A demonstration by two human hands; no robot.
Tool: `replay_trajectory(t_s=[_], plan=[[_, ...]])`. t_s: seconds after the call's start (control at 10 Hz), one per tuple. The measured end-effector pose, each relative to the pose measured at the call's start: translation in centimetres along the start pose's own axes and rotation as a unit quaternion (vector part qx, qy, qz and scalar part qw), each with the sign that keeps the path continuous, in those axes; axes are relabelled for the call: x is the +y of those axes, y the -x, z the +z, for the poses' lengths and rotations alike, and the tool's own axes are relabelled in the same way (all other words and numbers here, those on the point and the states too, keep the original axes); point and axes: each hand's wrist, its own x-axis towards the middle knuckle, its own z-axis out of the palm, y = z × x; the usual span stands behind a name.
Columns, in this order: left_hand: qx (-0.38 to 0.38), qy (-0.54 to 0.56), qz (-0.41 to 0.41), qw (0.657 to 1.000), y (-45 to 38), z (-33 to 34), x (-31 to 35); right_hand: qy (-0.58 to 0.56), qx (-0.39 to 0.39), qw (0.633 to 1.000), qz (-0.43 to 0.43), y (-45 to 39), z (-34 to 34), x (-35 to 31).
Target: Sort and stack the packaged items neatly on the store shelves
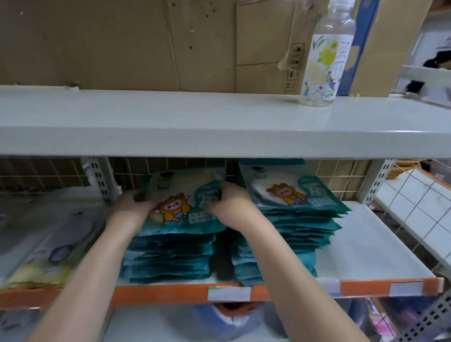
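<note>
Two stacks of teal packets with a cartoon figure in a yellow hood stand on the middle shelf (pixel 367 248). The left stack (pixel 169 257) has a top packet (pixel 180 205) held from both sides. My left hand (pixel 131 204) grips its left edge, and my right hand (pixel 230 205) grips its right edge with curled fingers. The right stack (pixel 295 220) stands taller, just right of my right hand, untouched.
A clear bottle with a white label (pixel 326 58) stands on the upper shelf (pixel 169 119), in front of cardboard boxes (pixel 122 32). Pale yellow and white packets (pixel 29 251) lie at the left of the middle shelf. A wire grid panel (pixel 422 209) closes the right side. A person is at the far right.
</note>
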Motion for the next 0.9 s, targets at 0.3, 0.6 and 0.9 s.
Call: replay_trajectory(t_s=[0.3,0.6,0.9], plan=[[-0.024,-0.064,0.003,0.998,-2.0,0.2,-3.0,0.002,-0.025,1.000,-0.014,-1.3,5.1,1.6],[0.005,-0.158,0.020,0.987,-2.6,0.8,-3.4,0.017,-0.009,0.995,-0.097,-1.4,7.1,3.2],[0.120,-0.104,0.053,0.986,-0.3,-0.1,-3.2,-0.037,0.050,0.988,-0.139,2.0,3.8,2.3]])
